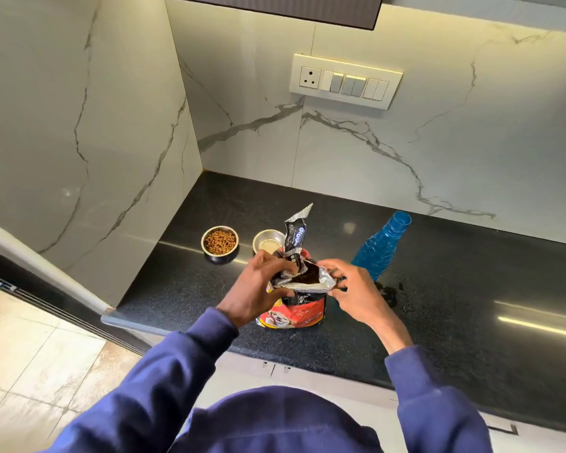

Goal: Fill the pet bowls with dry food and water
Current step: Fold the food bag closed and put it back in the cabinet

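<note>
The food bag (294, 302) stands on the bench (471, 289), near the filled bowl (220, 242) and second bowl (269, 240). The left hand (258, 289) and right hand (353, 289) each pinch its mouth. Best to fold evenly, squeezing air out, keeping it upright.

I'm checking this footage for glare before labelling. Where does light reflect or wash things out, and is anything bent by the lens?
Head view: bright streaks of reflected light lie on the black countertop at right and near the kibble bowl; under-cabinet light brightens the wall above the switch panel; the wide lens bows the wall edges; the hands' edges look slightly soft.
</note>
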Demonstrator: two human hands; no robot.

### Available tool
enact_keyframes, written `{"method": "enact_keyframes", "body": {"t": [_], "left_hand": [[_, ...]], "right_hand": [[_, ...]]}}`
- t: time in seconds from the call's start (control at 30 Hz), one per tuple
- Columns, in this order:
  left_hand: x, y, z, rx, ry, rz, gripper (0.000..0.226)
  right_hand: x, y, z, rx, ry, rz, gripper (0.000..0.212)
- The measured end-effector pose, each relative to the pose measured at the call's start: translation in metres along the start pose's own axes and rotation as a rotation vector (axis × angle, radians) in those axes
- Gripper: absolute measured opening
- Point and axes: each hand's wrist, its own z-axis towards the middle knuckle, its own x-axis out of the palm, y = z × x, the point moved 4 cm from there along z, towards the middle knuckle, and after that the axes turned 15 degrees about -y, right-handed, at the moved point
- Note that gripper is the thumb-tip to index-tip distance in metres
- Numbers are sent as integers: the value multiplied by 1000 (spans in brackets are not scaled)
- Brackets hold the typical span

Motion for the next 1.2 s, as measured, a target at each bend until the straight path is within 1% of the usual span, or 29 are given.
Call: {"method": "enact_keyframes", "body": {"t": [0.03, 0.1, 0.17, 0.27, 0.3, 0.33, 0.4, 0.43, 0.47, 0.5, 0.53, 0.57, 0.63, 0.67, 0.73, 0.8, 0.9, 1.0, 1.1, 1.2], "left_hand": [[4, -4, 1, 59, 33, 75, 41], [12, -8, 4, 142, 149, 288, 46], [16, -8, 7, 149, 249, 454, 49], [20, -8, 12, 146, 293, 528, 54], [23, -6, 13, 142, 309, 535, 61], [26, -1, 14, 130, 329, 549, 73], [31, 9, 15, 137, 362, 602, 96], [32, 12, 15, 161, 377, 627, 96], [33, 14, 16, 191, 387, 635, 89], [35, 16, 17, 216, 401, 631, 79], [37, 17, 18, 230, 419, 613, 72], [38, 18, 18, 222, 448, 588, 69], [38, 19, 16, 189, 501, 518, 69], [37, 20, 14, 177, 490, 461, 66], [31, 19, 11, 136, 420, 319, 50], [23, 20, 5, 120, 334, 217, 41], [14, 24, -8, 176, 204, 148, 42], [5, 33, -20, 151, 157, 142, 49], [4, 46, -25, 28, 190, 185, 51], [9, 51, -15, -132, 99, 136, 41]], "right_hand": [[0, 2, 1, -27, -2, -28, 64], [-1, 8, 3, -88, -24, -84, 56], [-2, 15, 7, -182, -68, -185, 42], [2, 22, 8, -255, -144, -277, 27], [3, 23, 8, -260, -178, -291, 25], [4, 24, 9, -262, -215, -301, 24], [6, 28, 8, -268, -290, -297, 32], [6, 30, 7, -267, -304, -255, 41], [7, 30, 7, -264, -287, -192, 52], [8, 29, 8, -271, -238, -139, 63], [10, 29, 7, -300, -172, -122, 68], [13, 28, 7, -353, -115, -150, 66], [17, 24, 6, -489, -68, -289, 50], [18, 22, 6, -520, -55, -360, 41], [18, 20, 5, -479, -17, -461, 29], [20, 22, 6, -449, 12, -553, 28], [27, 29, 11, -479, -12, -607, 31], [32, 25, 16, -454, -36, -579, 37], [27, 17, 24, -363, -50, -449, 25], [26, 9, 35, -282, 26, -437, 14]]}}
